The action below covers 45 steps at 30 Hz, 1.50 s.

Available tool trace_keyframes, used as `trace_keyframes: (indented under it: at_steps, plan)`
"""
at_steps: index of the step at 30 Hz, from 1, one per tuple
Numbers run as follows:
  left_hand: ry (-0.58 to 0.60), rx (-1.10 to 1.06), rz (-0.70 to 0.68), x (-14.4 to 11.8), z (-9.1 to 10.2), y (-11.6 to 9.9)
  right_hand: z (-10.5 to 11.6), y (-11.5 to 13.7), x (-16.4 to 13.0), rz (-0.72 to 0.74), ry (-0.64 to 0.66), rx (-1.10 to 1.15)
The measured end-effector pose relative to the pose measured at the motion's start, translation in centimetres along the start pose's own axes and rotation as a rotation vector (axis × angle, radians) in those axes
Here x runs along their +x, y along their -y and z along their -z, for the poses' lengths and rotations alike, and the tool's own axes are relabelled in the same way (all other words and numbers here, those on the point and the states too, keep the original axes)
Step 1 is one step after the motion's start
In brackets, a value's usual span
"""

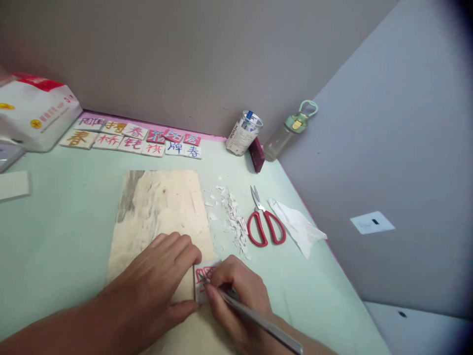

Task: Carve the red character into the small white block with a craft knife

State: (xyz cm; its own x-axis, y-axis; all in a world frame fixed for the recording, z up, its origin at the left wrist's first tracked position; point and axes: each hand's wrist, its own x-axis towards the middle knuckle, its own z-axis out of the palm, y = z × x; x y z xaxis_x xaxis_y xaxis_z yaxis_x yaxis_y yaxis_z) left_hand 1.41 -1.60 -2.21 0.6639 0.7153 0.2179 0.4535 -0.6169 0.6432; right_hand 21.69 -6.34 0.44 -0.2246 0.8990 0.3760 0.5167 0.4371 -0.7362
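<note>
Head view: at six o'clock, the left hand (158, 281) lies flat on a wooden board (158, 212), its fingers and thumb closed against the edges of a small white tile (204, 282) marked in red. The right hand (240, 301), touching the tile from four o'clock, grips a thin metal knife (258, 320) with its tip on the tile's face. White chips (234, 222) lie at one o'clock of the tile, red scissors (264, 222) just beyond, then a tissue (297, 224). Lettered tiles (133, 137) line the table's far edge at eleven o'clock.

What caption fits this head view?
Left hand steadies a small white block on a wooden board while right hand carves it with a metal tool.
</note>
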Motion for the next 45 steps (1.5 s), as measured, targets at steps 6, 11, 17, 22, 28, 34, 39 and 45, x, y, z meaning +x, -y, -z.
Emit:
trace_keyframes:
  at_steps: [6, 11, 17, 22, 28, 34, 39, 45]
  plan:
    - [-0.009, 0.004, 0.016, 0.1, -0.1, -0.1, -0.3, -0.1, -0.1, 0.008, 0.016, -0.031]
    - [0.003, 0.018, 0.012, 0.1, 0.0, -0.3, -0.3, -0.3, -0.2, 0.045, 0.031, -0.027]
    - [0.002, 0.030, -0.014, 0.3, 0.1, -0.3, 0.1, -0.1, 0.2, 0.058, 0.074, -0.019]
    - [-0.002, 0.031, -0.015, 0.4, 0.1, -0.3, 0.2, -0.1, 0.3, 0.047, 0.092, -0.006]
    - [0.006, 0.032, -0.009, 0.4, 0.0, -0.3, 0.3, -0.1, 0.3, 0.044, 0.099, 0.017]
    - [-0.028, 0.036, -0.034, 0.2, -0.1, -0.3, 0.3, -0.2, 0.1, 0.079, 0.090, 0.005]
    - [-0.031, 0.032, -0.032, 0.2, -0.2, -0.3, 0.4, -0.2, 0.1, 0.086, 0.100, 0.008]
    - [-0.027, 0.032, -0.023, 0.2, -0.2, -0.2, 0.6, 0.0, 0.4, 0.075, 0.131, 0.011]
